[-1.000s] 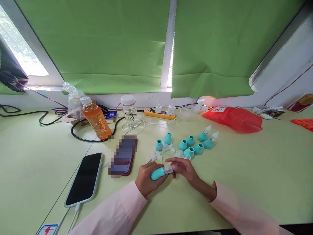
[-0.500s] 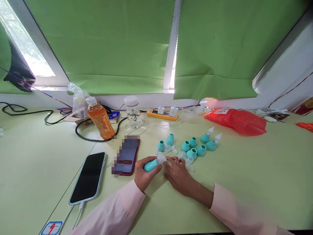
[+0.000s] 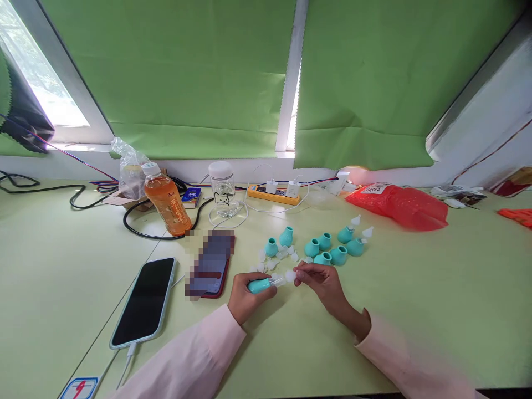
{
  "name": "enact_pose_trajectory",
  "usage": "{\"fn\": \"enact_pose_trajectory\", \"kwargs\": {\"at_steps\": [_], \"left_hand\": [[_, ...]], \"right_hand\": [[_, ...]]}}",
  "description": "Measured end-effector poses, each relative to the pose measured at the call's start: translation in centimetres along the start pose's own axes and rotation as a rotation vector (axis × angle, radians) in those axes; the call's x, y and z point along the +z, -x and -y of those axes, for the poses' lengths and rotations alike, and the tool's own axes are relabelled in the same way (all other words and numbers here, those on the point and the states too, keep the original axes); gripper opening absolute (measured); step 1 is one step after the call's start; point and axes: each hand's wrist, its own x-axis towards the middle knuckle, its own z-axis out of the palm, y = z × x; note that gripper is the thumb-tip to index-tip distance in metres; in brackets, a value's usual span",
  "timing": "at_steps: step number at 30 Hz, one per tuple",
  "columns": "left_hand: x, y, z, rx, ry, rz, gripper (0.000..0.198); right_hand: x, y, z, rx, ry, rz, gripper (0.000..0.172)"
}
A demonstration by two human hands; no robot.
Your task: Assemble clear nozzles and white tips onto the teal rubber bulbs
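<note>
My left hand (image 3: 248,297) is closed around a teal squeeze bulb (image 3: 259,285), which lies tilted with its neck to the right. A clear plastic piece (image 3: 277,281) sits at the neck. My right hand (image 3: 326,285) pinches a small translucent white part (image 3: 290,275) close to the clear piece; whether the two touch I cannot tell. Behind my hands stand several more teal bulbs (image 3: 311,247) with open necks. Two bulbs (image 3: 356,247) at the right carry clear pieces with pointed white tips (image 3: 368,232). Loose translucent parts (image 3: 272,265) lie scattered beyond my left hand.
Left of my hands lie a red-cased phone (image 3: 214,266) and a charging phone (image 3: 143,303). An orange drink bottle (image 3: 168,202), a clear jar (image 3: 222,191) and a yellow power strip (image 3: 272,195) stand farther back. A red plastic bag (image 3: 399,206) lies back right.
My right hand has risen from the loose parts on the table and now pinches a small translucent part near the bulb. My left hand still holds the bulb, its neck turned more to the right.
</note>
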Motion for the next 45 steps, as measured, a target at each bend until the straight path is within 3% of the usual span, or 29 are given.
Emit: {"fn": "enact_pose_trajectory", "kwargs": {"at_steps": [3,9,16,18,22,27,32,36,45], "left_hand": [[0.1,0.1,0.0,-0.01,-0.003,0.021,0.021],[0.1,0.3,0.1,0.054,-0.054,0.024,0.022],[0.0,0.7,0.0,0.461,-0.258,-0.023,0.019],[0.0,0.7,0.1,0.519,-0.295,-0.033,0.019],[-0.1,0.5,0.3,0.549,-0.325,-0.049,0.017],[0.0,0.6,0.7,0.595,-0.348,-0.06,0.018],[0.0,0.7,1.2,0.707,-0.37,-0.081,0.039],[0.0,0.7,1.4,0.785,-0.4,-0.083,0.032],[0.2,0.4,1.7,0.8,-0.384,-0.096,0.028]], "right_hand": [[0.0,-0.2,0.2,0.119,-0.132,0.028,0.012],[0.2,-0.1,0.3,0.195,-0.132,0.03,0.013],[-0.2,-0.2,0.5,0.27,-0.169,0.049,0.018],[-0.1,-0.2,0.5,0.274,-0.179,0.031,0.018],[0.0,-0.1,0.5,0.266,-0.18,0.0,0.018],[-0.3,-0.1,0.4,0.265,-0.114,0.066,0.023],[-0.3,-0.1,0.4,0.279,-0.153,0.069,0.023],[-0.1,0.0,0.4,0.28,-0.222,0.025,0.017],[0.2,0.0,0.4,0.312,-0.266,0.003,0.02]]}}
